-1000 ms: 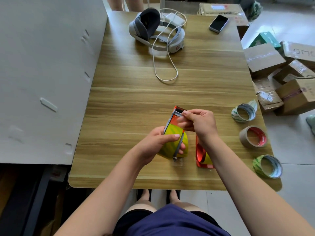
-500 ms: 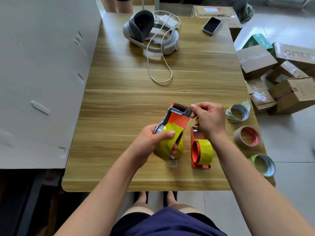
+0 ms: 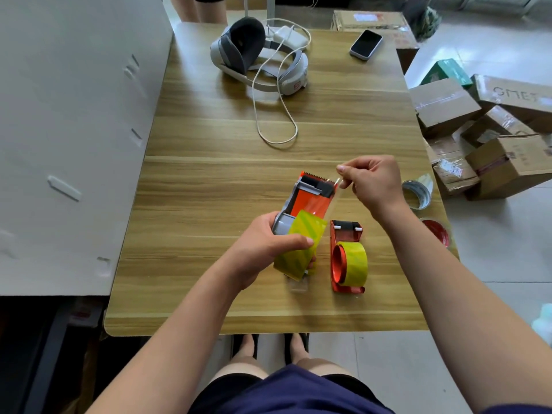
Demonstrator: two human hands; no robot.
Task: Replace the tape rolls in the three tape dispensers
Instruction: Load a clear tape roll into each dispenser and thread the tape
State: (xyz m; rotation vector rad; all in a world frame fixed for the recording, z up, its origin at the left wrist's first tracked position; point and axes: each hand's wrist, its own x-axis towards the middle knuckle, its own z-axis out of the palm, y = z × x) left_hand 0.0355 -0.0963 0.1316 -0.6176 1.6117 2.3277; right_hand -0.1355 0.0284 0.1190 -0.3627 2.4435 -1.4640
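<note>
1. The left hand (image 3: 263,249) is wrapping around the yellow-green roll (image 3: 298,249) mounted in a grey-and-orange tape dispenser (image 3: 310,195), clamping it and holding it just above the wooden table (image 3: 209,180)
2. The right hand (image 3: 373,183) is pinching the free end of the clear tape strip (image 3: 334,192) between thumb and forefinger, its other fingers curling in; it is sitting just beyond and to the right of the held dispenser's serrated blade (image 3: 313,175)
3. The held dispenser's long axis is running away from the person and tilting slightly to the right, roll end nearest the body and blade end farthest, so the strip is lying along that dispenser's right flank from roll towards blade
4. The relation that matters: the pinched tape end is lying to the right of the blade and about level with it, and the right hand is the nearer one, so I judge that the tape needs carrying leftwards across the roller and down onto the teeth while the left hand is bracing the body
5. A red dispenser (image 3: 346,258), already carrying a yellow-green roll, is lying on the table just to the right of the held dispenser
6. Three used tape rolls are lying farther right of the held dispenser by the table edge, the nearest (image 3: 416,194) just behind the right wrist; a third dispenser is not showing in this view
</note>
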